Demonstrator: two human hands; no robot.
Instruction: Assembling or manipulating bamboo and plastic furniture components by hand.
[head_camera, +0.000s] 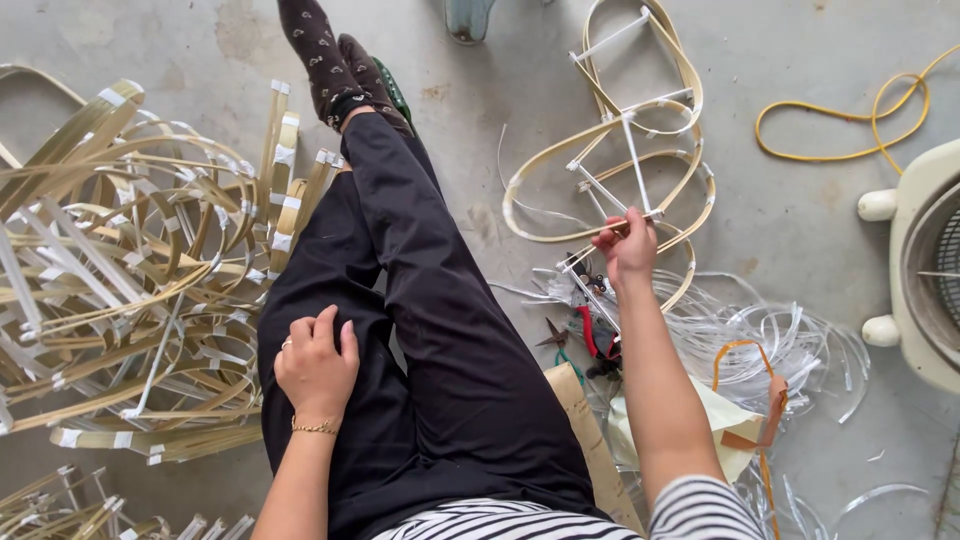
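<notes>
Bamboo frame (620, 150) lay on the concrete floor (800, 220), right hand (627, 248) pinching its near strut. Left hand (315, 362) rested loosely curled on the thigh. Tools (590, 335) under the wrist were hard to make out; fan (925, 260) cut off at the edge.

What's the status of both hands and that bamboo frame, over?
Left hand resting flat on thigh, empty. Right hand pinching bamboo frame on floor. Pliers and clear strips beside it.

Your right hand (628, 245) pinches a pale, smooth bamboo-strip frame (612, 150) bound with matt white tape; your left hand (316, 362) rests on matt black cloth trousers (450, 330). Rough grey concrete floor (800, 230), glossy clear plastic strips (770, 340).
</notes>
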